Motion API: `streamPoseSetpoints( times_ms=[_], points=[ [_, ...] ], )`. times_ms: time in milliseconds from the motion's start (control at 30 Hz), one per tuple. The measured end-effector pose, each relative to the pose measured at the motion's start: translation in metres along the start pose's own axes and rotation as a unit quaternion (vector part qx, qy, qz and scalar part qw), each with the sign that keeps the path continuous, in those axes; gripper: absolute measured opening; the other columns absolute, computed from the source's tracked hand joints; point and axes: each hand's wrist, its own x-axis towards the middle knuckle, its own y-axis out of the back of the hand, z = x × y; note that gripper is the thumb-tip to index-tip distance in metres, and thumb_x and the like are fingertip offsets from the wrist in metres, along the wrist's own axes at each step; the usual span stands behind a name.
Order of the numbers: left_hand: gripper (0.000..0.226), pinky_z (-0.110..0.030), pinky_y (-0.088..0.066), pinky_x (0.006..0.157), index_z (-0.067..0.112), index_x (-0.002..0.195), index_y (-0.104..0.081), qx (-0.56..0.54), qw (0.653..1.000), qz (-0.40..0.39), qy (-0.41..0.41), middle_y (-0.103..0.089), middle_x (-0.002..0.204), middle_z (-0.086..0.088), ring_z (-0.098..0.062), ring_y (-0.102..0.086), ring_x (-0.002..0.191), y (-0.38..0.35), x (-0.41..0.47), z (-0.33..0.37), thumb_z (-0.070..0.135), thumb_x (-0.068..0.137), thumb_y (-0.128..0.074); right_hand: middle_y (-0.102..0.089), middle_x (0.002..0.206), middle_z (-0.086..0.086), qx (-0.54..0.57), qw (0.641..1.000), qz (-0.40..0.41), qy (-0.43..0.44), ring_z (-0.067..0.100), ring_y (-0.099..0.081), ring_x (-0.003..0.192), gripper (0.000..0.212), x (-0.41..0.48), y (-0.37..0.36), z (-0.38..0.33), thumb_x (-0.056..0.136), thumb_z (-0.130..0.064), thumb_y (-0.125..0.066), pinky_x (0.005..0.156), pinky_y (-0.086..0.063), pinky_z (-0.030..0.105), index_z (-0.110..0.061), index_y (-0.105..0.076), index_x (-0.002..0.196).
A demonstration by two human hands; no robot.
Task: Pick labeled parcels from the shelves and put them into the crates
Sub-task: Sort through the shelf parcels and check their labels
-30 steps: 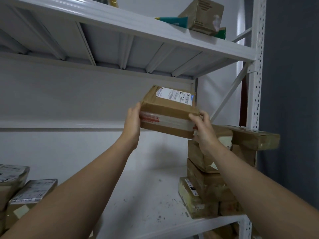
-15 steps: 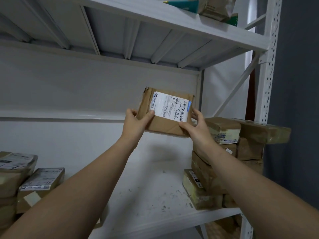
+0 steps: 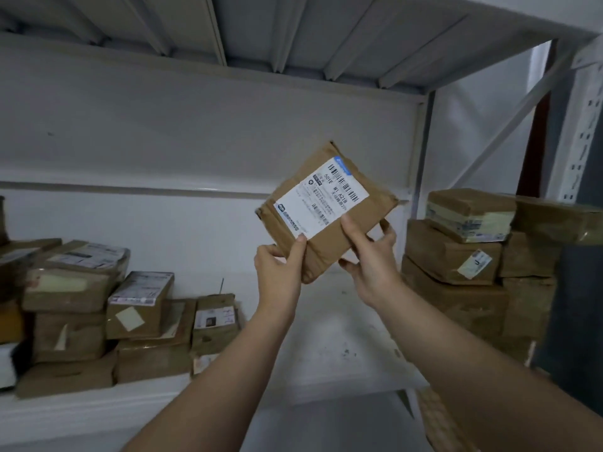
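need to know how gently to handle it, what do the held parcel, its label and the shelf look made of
Parcel: brown cardboard by the look, matte, with creased, dented corners.
Label: white paper sticker, faintly glossy, printed with barcodes and text.
Shelf: probably painted metal, white and smooth, with dark scuffs on top; the pictures cannot settle it.

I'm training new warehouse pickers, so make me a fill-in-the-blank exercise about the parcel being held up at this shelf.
1. The left hand and right hand grip the parcel near its ____ corner.
2. Its shipping label is mostly ____ in colour.
3. The stack of parcels beside the right hand stands to the held parcel's ____.
Missing words: bottom; white; right.
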Motion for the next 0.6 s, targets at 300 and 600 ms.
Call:
streamPoseSetpoints(
  times_ms=[300,600],
  points=[
    [0.084,-0.027,-0.048,0.095,0.023,0.135,-0.022,0.084,0.995,0.004,-0.055,-0.033,0.138,-0.001,-0.008,-0.051,0.120,0.086,-0.025,-0.009,0.021,0.074,-0.080,-0.066,0.121,-0.003,0.025,0.990,-0.119,-0.076,0.023,-0.065,0.108,0.079,-0.036,-0.041,0.070,0.067,-0.017,-0.078,0.080,-0.056,0.047,-0.035,-0.037,0.133],
    [0.065,-0.035,-0.044,0.095,0.028,0.142,-0.040,0.448,0.866,-0.036,-0.219,-0.050,0.132,-0.005,-0.022,-0.051,0.116,0.185,0.004,0.000,0.020,0.085,-0.069,-0.069,0.109,0.003,-0.097,0.964,-0.096,-0.230,0.019,-0.069,0.088,0.061,-0.025,-0.087,0.100,0.078,-0.043,-0.074,0.052,-0.049,0.025,-0.022,-0.045,0.127]
  ],
)
